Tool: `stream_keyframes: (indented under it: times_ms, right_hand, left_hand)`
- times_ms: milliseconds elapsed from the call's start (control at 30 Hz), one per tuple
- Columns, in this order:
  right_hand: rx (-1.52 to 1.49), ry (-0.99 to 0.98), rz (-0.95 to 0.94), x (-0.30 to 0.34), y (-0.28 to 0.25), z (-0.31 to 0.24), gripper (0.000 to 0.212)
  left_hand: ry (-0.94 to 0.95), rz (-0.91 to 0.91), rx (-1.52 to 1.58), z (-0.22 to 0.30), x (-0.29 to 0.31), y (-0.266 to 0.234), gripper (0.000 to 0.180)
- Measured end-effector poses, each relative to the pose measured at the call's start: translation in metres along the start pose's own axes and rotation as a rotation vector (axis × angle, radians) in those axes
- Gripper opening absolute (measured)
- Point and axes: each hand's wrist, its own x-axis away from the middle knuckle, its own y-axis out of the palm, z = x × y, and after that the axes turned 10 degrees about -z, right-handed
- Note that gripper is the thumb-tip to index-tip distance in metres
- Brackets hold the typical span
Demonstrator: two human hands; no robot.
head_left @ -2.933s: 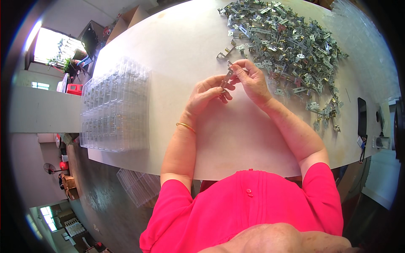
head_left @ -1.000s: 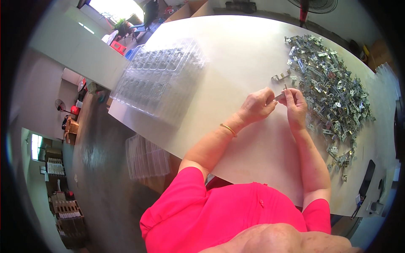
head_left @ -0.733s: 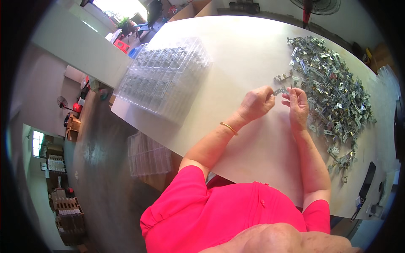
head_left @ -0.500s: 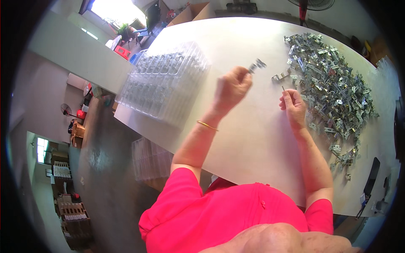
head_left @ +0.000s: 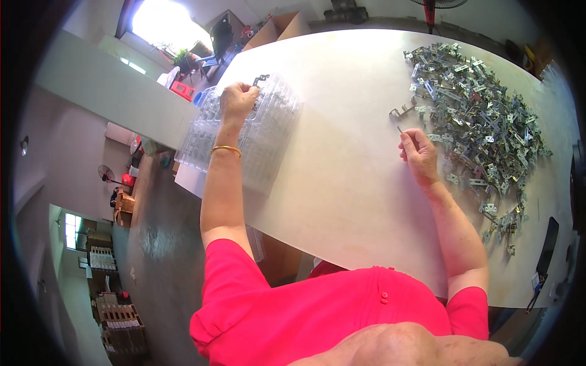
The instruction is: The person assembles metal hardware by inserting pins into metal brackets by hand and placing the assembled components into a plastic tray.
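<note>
Above the stack of clear plastic trays (head_left: 278, 140), my left hand (head_left: 237, 102) pinches a small metal bracket (head_left: 262, 80) that sticks out past the fingertips. The upper tray has compartments with small metal parts in them. My right hand (head_left: 419, 152) is closed at the left edge of a heap of metal brackets (head_left: 482, 122). A thin rod-like tool (head_left: 400, 129) pokes out between its thumb and fingers; its exact kind is hard to make out. Just beyond that tip lies a loose metal bracket (head_left: 403, 110), apart from the hand.
Everything rests on a large pale table (head_left: 342, 183) with a rounded far edge. A dark phone-like object (head_left: 548, 244) lies near its right edge. Behind the table stand a cardboard box (head_left: 287, 25) and a fan (head_left: 431, 12); a red stool (head_left: 182, 90) is at far left.
My left hand has carried the bracket leftward from mid-table to over the trays. My right hand stays beside the heap, still holding the thin tool.
</note>
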Motion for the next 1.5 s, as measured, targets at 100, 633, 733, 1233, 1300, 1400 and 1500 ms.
stream_keyframes:
  times_ms: [100,633,733,1233,1300,1400,1500]
  right_hand:
    - [0.010,-0.006,-0.013,0.001,-0.001,0.000,0.011]
    - [0.021,0.005,-0.026,0.002,0.000,-0.002,0.010]
    - [0.043,-0.003,-0.037,0.002,-0.001,-0.002,0.010]
    - [0.115,-0.036,-0.047,-0.003,0.000,0.002,0.010]
    - [0.106,-0.032,-0.056,-0.005,-0.002,0.004,0.009]
    - [0.107,-0.051,-0.072,-0.003,-0.002,0.003,0.009]
    - [0.104,-0.006,-0.040,-0.006,-0.004,0.016,0.010]
  left_hand:
    - [-0.036,-0.020,-0.072,-0.016,-0.009,0.005,0.026]
    - [-0.116,-0.189,-0.307,0.000,-0.021,0.016,0.027]
    - [-0.136,-0.215,-0.331,0.001,-0.022,0.020,0.027]
    - [0.249,-0.107,-0.264,0.081,0.025,0.043,0.022]
    - [0.412,-0.211,-0.070,0.117,0.054,0.062,0.019]
    - [0.723,-0.428,0.315,0.174,0.119,0.087,0.011]
    - [0.962,-0.870,0.294,0.236,0.182,0.113,0.025]
